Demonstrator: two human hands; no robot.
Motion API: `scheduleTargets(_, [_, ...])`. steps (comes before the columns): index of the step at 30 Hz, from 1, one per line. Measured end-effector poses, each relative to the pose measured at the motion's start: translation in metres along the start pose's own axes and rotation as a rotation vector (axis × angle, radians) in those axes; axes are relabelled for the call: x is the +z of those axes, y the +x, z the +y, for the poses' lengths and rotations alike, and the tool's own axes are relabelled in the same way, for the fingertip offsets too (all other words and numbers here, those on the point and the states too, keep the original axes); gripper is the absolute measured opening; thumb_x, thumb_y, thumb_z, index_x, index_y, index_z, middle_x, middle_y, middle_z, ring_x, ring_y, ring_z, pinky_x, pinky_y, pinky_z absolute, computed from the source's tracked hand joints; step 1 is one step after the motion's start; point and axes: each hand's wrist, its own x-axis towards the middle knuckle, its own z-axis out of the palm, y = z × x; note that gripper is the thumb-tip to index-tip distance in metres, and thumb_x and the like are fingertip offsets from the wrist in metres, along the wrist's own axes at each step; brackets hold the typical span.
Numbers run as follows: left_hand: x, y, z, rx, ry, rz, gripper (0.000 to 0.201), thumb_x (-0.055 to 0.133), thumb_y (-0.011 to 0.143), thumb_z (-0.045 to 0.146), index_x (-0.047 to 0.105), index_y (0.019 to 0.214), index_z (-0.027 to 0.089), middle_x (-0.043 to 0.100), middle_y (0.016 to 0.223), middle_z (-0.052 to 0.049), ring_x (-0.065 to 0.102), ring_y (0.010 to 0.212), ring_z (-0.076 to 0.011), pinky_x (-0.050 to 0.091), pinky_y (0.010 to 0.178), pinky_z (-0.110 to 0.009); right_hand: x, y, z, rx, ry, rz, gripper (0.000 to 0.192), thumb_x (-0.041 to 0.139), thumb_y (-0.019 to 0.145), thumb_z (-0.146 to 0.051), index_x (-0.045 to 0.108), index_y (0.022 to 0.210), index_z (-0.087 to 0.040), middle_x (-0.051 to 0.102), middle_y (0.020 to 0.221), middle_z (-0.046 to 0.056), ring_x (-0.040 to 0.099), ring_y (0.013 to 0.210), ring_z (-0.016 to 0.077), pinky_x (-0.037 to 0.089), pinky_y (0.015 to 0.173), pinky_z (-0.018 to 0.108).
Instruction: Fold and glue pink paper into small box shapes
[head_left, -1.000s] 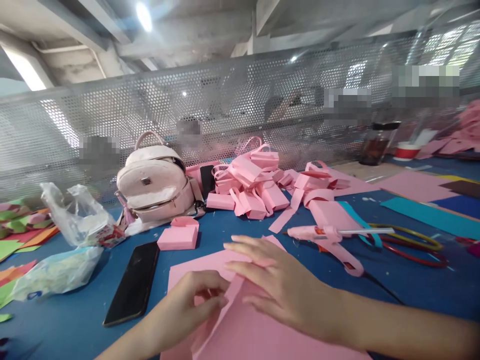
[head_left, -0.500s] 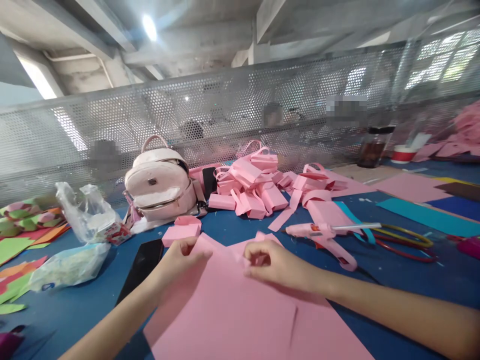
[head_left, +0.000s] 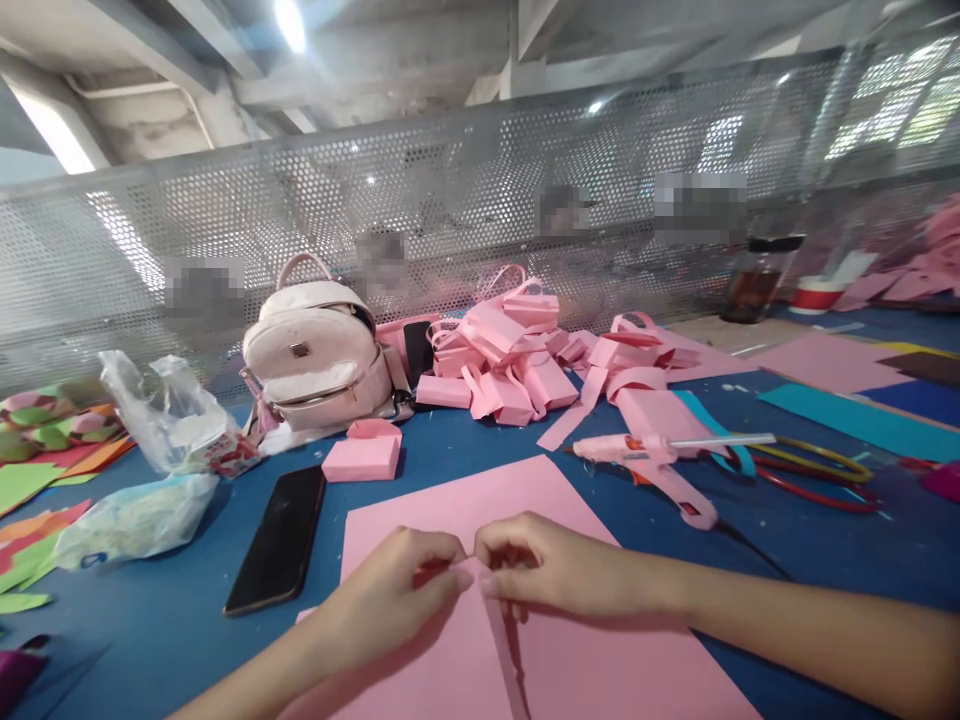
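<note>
The left hand (head_left: 405, 590) and right hand (head_left: 559, 565), fingertips nearly meeting, pinch the edge of smooth pink paper (head_left: 457, 665) above a flat sheet (head_left: 607, 665) on the blue table (head_left: 187, 650). Beyond lie a glossy phone (head_left: 277, 540), box (head_left: 364, 457), glue gun (head_left: 649, 455) and looped paper bags (head_left: 502, 345).

Plain pink across the handled paper (head_left: 457, 665). Similar pink on the small box (head_left: 362, 455) and the heaped paper bags (head_left: 510, 350). Deep blue, speckled with pale flecks, over the bench (head_left: 465, 440). Light pink on the glue gun (head_left: 671, 480), with orange at its trigger (head_left: 642, 479) and black along its cord (head_left: 754, 550). Creamy pale pink on the backpack (head_left: 315, 345); glossy black on the phone (head_left: 277, 540). Turquoise on a long strip (head_left: 855, 422). Yellow and red on the loops (head_left: 817, 490). Red and white on the cup (head_left: 816, 296). Grey, dotted with rows of holes, on the screen (head_left: 465, 210).
</note>
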Motion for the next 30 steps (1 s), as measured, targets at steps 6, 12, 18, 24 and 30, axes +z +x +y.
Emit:
scheduleTargets(6, [0.007, -0.001, -0.001, 0.012, -0.007, -0.001, 0.029, 0.046, 0.095, 0.031, 0.046, 0.069, 0.019, 0.040, 0.065, 0.005, 0.038, 0.065, -0.0118, 0.028, 0.061, -0.025, 0.005, 0.002, 0.007, -0.003, 0.070, 0.044, 0.034, 0.067, 0.090, -0.050, 0.055, 0.086, -0.017, 0.049, 0.062, -0.007, 0.049, 0.050, 0.0078, 0.040, 0.049, 0.018])
scheduleTargets(12, [0.017, -0.003, -0.005, 0.069, -0.062, 0.023, 0.030, 0.044, 0.095, 0.027, 0.042, 0.066, 0.019, 0.034, 0.063, 0.005, 0.032, 0.062, -0.0111, 0.027, 0.056, -0.024, 0.005, 0.001, 0.009, 0.029, 0.091, 0.035, 0.030, 0.065, 0.093, -0.044, 0.057, 0.082, -0.017, 0.052, 0.053, -0.007, 0.046, 0.041, 0.0064, 0.034, 0.043, 0.016])
scheduleTargets(18, [0.024, -0.004, -0.011, 0.104, 0.032, 0.098, 0.032, 0.046, 0.093, 0.027, 0.040, 0.062, 0.020, 0.036, 0.061, 0.003, 0.034, 0.060, -0.0127, 0.030, 0.056, -0.024, 0.004, 0.002, 0.011, 0.049, 0.161, 0.016, 0.027, 0.066, 0.092, -0.040, 0.057, 0.082, -0.017, 0.051, 0.049, -0.008, 0.045, 0.038, 0.0062, 0.030, 0.041, 0.016])
scheduleTargets(24, [0.022, -0.001, -0.011, 0.091, -0.018, 0.145, 0.036, 0.046, 0.095, 0.033, 0.044, 0.062, 0.020, 0.041, 0.060, 0.002, 0.036, 0.060, -0.0133, 0.032, 0.058, -0.025, 0.003, 0.005, 0.012, 0.103, 0.206, 0.028, 0.036, 0.067, 0.089, -0.051, 0.054, 0.080, -0.018, 0.055, 0.049, -0.008, 0.046, 0.037, 0.0063, 0.028, 0.037, 0.016])
scheduleTargets(30, [0.015, 0.008, -0.015, -0.109, -0.204, 0.063, 0.036, 0.057, 0.088, 0.043, 0.045, 0.063, 0.019, 0.035, 0.064, 0.004, 0.033, 0.064, -0.0123, 0.031, 0.060, -0.024, -0.001, 0.006, 0.010, 0.152, 0.223, 0.006, 0.037, 0.064, 0.091, -0.052, 0.050, 0.081, -0.020, 0.053, 0.043, -0.009, 0.047, 0.034, 0.0078, 0.028, 0.033, 0.015])
